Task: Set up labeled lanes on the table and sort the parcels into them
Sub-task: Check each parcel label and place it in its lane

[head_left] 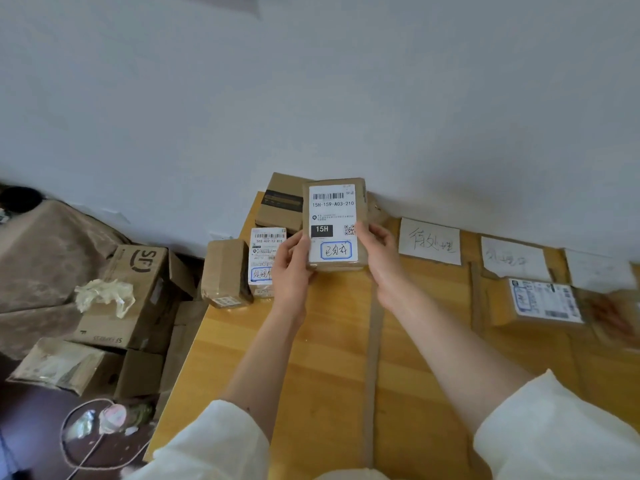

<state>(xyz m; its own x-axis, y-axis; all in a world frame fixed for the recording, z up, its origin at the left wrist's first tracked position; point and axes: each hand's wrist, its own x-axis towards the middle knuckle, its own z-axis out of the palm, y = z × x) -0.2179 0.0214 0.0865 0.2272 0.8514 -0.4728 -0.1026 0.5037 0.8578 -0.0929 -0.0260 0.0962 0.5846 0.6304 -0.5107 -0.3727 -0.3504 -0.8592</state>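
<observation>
Informal parcel-sorting room, as I see it. Wooden table [332, 358] against a plain wall [311, 98], handwritten paper signs [430, 241], labelled parcels [266, 261]. Courier cartons [138, 296] piled on the floor.

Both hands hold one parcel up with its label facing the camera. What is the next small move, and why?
Probably carry the parcel right, toward a lane sign. Both the left hand and right hand grip it above the table, its handwritten mark showing, so it seems read but not placed.
</observation>
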